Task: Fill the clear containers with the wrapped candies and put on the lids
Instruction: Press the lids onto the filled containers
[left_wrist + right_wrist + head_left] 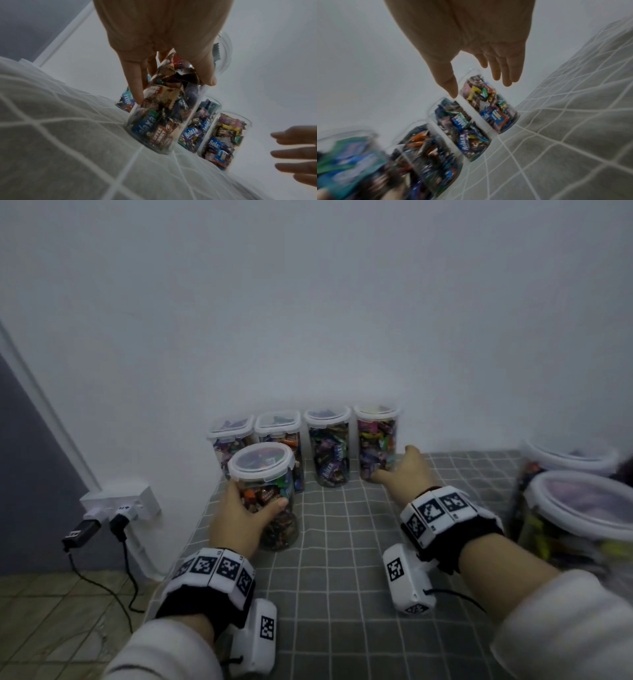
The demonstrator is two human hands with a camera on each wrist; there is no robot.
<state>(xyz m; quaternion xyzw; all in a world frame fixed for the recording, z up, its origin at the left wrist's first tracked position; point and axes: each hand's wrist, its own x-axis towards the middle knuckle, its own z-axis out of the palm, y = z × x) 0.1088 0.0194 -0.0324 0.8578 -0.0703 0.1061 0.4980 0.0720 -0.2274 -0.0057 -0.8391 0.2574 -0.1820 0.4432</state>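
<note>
My left hand [253,505] grips a clear container [270,494] packed with wrapped candies, its white-rimmed lid [261,462] on. It stands near the table's left edge; the left wrist view shows my fingers [137,93] and thumb around this container [159,121], its base at the cloth. Several more filled, lidded containers line the wall behind it. My right hand [394,470] reaches with fingers spread toward the rightmost one [376,440]. In the right wrist view the right hand [479,88] hovers open just before that container [491,108]; I cannot tell if it touches.
The table wears a grey cloth with a white grid [342,542]. Two bigger lidded containers [582,508] stand at the right edge. A wall socket with plugs and cables [120,505] hangs left of the table, above a tiled floor.
</note>
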